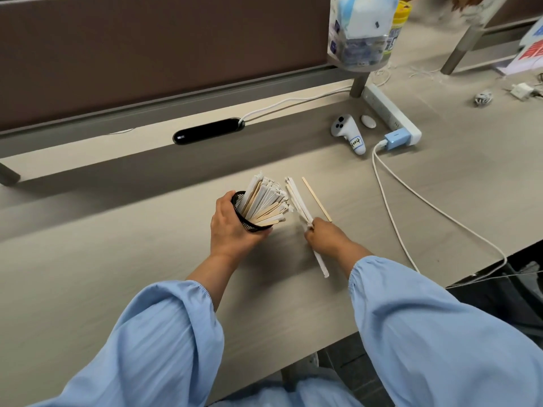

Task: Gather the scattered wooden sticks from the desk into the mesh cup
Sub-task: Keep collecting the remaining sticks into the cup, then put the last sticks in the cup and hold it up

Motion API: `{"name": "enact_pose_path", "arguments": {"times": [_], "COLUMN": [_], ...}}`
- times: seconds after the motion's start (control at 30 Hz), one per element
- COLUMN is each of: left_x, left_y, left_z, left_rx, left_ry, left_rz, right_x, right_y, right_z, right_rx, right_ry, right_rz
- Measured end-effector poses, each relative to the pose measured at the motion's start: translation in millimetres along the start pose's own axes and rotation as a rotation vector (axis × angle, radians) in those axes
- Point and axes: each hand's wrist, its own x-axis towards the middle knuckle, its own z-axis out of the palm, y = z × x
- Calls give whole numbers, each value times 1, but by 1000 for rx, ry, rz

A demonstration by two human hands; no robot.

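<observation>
Head view: left hand (232, 227) grips tilted mesh cup (249, 224); right hand (323, 234) pinches wrapped sticks (296, 201) pointing away.

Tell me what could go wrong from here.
The mesh cup, tilted in the left hand, is crowded; its fanned sticks could slide out. The right hand pinches a loose wrapped bundle; some may slip. The bare stick beside it could be missed.

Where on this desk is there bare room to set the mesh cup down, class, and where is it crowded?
Bare: the wide stretch of desk left of the left hand and mesh cup. Crowded: beside the right hand, with its wrapped sticks, a bare stick and the white cable.
</observation>
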Motion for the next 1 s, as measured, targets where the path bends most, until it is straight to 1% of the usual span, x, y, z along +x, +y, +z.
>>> {"name": "enact_pose_path", "arguments": {"times": [0.13, 0.23, 0.33, 0.4, 0.47, 0.53, 0.6, 0.7, 0.8, 0.9, 1.0], "left_x": [2, 8, 16, 23, 30, 36, 42, 49, 55, 59, 63], "left_y": [-2, -1, 1, 4, 6, 8, 10, 13, 15, 14, 13], "left_z": [0, 1, 5, 8, 12, 15, 18, 21, 25, 27, 27], "left_rx": [-11, -14, -15, -16, -14, -8, 0, 0, 7, 16, 22], "left_ry": [-7, -6, -2, 5, 22, 30, 31, 43, 68, 89, 99], "left_rz": [2, -10, -12, -20, -37, -51, -54, -66, -72, -84, -98], "right_x": [3, 6, 10, 16, 27, 39, 50, 64, 74, 77, 80], "right_y": [-6, -5, -6, -7, -10, -12, -16, -16, -20, -27, -41], "right_z": [-7, -9, -18, -26, -31, -35, -39, -43, -40, -29, -22], "right_rx": [102, 83, 144, 217, 285, 232, 203, 178, 69, -79, -116], "right_ry": [-46, -90, -94, -49, 33, 69, 129, 182, 157, 119, 70], "right_rz": [38, 111, 131, 103, 88, 37, 24, 78, 121, 66, 27]}}
